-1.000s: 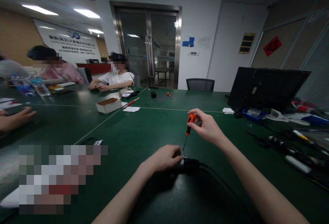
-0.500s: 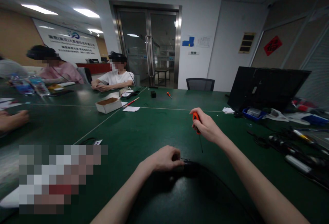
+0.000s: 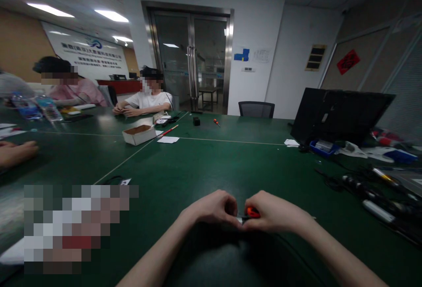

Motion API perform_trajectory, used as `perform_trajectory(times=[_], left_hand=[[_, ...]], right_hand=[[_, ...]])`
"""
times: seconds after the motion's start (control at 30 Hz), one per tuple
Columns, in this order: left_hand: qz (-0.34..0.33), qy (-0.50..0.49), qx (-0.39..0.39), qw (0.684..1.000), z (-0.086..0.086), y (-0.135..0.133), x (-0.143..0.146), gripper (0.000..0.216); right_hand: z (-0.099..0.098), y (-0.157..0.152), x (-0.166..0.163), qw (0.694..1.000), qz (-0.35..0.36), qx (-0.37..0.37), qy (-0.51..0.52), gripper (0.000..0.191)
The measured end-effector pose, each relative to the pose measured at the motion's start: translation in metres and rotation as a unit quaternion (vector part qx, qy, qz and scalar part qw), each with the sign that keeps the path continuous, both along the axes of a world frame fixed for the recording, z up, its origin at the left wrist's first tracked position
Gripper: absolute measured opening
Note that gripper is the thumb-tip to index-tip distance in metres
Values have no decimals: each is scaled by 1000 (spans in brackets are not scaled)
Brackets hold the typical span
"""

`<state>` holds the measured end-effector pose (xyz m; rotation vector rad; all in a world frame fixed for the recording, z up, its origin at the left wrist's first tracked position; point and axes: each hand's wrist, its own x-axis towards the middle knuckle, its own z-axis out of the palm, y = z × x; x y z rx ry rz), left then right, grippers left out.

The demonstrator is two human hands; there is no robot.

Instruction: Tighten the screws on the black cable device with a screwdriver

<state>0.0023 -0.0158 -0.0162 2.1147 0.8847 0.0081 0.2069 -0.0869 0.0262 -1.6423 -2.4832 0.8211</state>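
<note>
My right hand [image 3: 272,211] is closed round an orange-handled screwdriver [image 3: 252,212], and its fingers cover much of the handle. Close beside it, my left hand [image 3: 216,208] is pinched on a small dark piece whose shape is mostly hidden. A small pale bit [image 3: 239,219] shows by the left fingertips, between the two hands. From under my right hand a thin black cable [image 3: 296,254] runs down and to the right. Both hands are low over the green table [image 3: 211,164].
A white open box [image 3: 140,135], a red pencil [image 3: 168,131], a small black block [image 3: 197,121] and a second screwdriver [image 3: 216,122] lie farther back. At right are a monitor [image 3: 343,115], a blue tray [image 3: 323,147] and tangled cables [image 3: 359,186]. Other people sit at left.
My right hand has come down and toward me with the screwdriver, from above the table to right beside my left hand. The left hand has stayed nearly in place.
</note>
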Motion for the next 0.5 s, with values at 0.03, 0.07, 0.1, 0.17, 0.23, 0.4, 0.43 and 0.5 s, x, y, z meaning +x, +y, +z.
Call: perform_trajectory(times=[0.03,0.07,0.1,0.17,0.23,0.4,0.43,0.5], left_hand=[[-2,-9,-4,1000,-1,-1,1,34],[-4,-15,-9,1000,-2,-1,3,37],[-6,-18,-15,1000,-3,-2,4,40],[-9,-19,-16,1000,-3,-4,6,43],[-18,-25,-5,1000,-2,-5,7,38],[-7,-57,58,997,0,-7,8,29],[2,-58,88,994,-1,-8,8,29],[3,-51,155,987,-4,-8,9,30]], right_hand=[[-6,-8,2,1000,-11,16,-6,28],[-11,-16,4,999,-28,38,-15,28],[-16,-22,5,997,-44,50,-25,26],[-25,-35,9,996,-70,50,-27,25],[-32,-45,14,995,-97,28,-6,25],[-47,-79,47,984,-178,-15,29,26],[-49,-87,58,980,-193,-25,31,27],[-53,-102,81,972,-227,-48,27,29]])
